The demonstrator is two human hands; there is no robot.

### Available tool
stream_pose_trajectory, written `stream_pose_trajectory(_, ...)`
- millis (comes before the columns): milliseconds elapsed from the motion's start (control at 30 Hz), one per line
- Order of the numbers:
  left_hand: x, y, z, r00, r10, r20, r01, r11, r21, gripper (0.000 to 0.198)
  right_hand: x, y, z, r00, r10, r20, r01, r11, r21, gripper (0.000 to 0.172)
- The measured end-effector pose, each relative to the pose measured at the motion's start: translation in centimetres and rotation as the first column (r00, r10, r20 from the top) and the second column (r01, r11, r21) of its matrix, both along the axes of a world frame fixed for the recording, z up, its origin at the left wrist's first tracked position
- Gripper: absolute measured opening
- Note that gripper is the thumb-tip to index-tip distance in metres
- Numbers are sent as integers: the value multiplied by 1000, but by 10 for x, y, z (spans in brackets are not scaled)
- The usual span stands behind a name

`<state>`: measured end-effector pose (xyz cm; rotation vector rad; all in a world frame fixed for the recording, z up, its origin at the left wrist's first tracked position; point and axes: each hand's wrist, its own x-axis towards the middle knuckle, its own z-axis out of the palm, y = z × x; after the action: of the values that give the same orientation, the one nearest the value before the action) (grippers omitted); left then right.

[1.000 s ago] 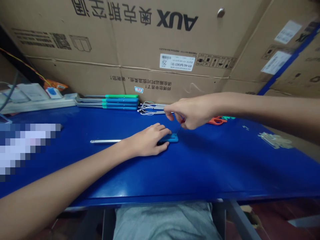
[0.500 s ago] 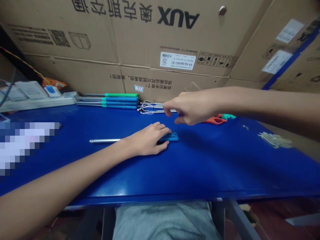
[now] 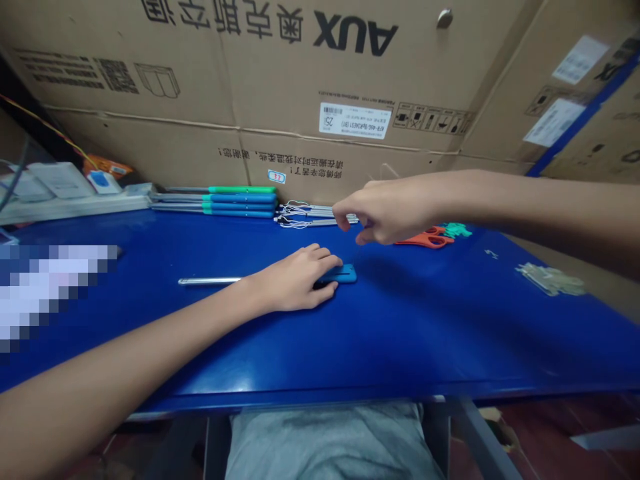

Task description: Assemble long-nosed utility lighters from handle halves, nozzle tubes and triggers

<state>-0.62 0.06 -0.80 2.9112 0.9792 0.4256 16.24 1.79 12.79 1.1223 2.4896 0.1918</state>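
Starting at the far left of the blue table (image 3: 450, 340), we see a white power strip (image 3: 75, 210) against the cartons (image 3: 310, 73), and then a row of blue- and green-handled rods (image 3: 215, 202) lying side by side along the back. In front of that row, a bare metal rod (image 3: 210, 281) runs rightward into the blue handle (image 3: 344, 273), so the piece lies with its long axis left to right, roughly parallel to the table's near edge, with the handle end toward our right. Our left hand (image 3: 295, 280) is by far the nearer: it lies palm down and closed over the handle's left part, the fingers reaching across it. Just to the right, at the back, lie the wire-looped rods (image 3: 310, 217). Our right hand (image 3: 390, 213) hangs beyond the handle and well clear of it, close to those loops, its fingers curled to a narrow gap; we cannot tell whether a fine wire lies between them. Farther right are orange scissors (image 3: 425, 240), green bits (image 3: 457, 230) and a small pile of pale pieces (image 3: 550, 280).
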Motion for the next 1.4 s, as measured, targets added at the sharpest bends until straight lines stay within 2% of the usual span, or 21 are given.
stream_pose_trajectory(67, 0, 0, 0, 1000, 0, -2, 0, 1000, 0, 32, 2, 2, 0, 999, 25, -24, -25, 1000, -13, 36)
stream_pose_trajectory(133, 0, 0, 0, 1000, 3, -8, -3, 1000, 1, 32, 3, 1, 0, 1000, 1, -31, -2, 1000, -28, 24)
stream_pose_trajectory(167, 0, 0, 0, 1000, 4, -10, -4, 1000, 4, 33, 3, 1, -1, 999, -22, -24, 22, 999, -28, 24)
stream_pose_trajectory(267, 0, 0, 0, 1000, 2, -14, -2, 1000, 10, 32, 4, 1, -1, 997, -74, -22, 74, 997, -21, 35)
stream_pose_trajectory(400, -1, -1, 1, 1000, -8, -8, 8, 1000, 3, 31, 5, 3, 0, 997, -35, -74, 32, 999, -40, 52)
stream_pose_trajectory(500, 0, 0, 1, 1000, -6, -10, 6, 1000, 3, 33, 2, -1, -1, 996, -50, -80, 50, 999, 2, 43)
stream_pose_trajectory(667, 0, 1, 1, 1000, -16, -1, 16, 1000, 12, 31, -3, -8, -2, 993, -60, -103, 51, 995, -90, 46)
stream_pose_trajectory(833, 0, 0, 0, 1000, 0, -4, 0, 1000, 21, 32, -2, -5, -3, 994, -20, -107, 21, 1000, 13, 43)
stream_pose_trajectory(967, 0, 0, 0, 1000, -3, -10, 3, 1000, 15, 31, 4, -1, -4, 996, -35, -88, 30, 998, -60, 45)
stream_pose_trajectory(1133, 0, -1, 0, 1000, 1, -20, -1, 1000, 16, 32, 6, -2, -4, 989, -120, -87, 111, 989, -102, 32)
stream_pose_trajectory(1300, 0, -1, 0, 1000, 1, -16, -1, 1000, 15, 32, 5, -3, -4, 994, -27, -108, 18, 997, -79, 34)
stream_pose_trajectory(1400, 0, -1, 0, 1000, -3, -15, 4, 1000, 10, 32, 6, -2, -5, 994, -28, -105, 18, 995, -95, 32)
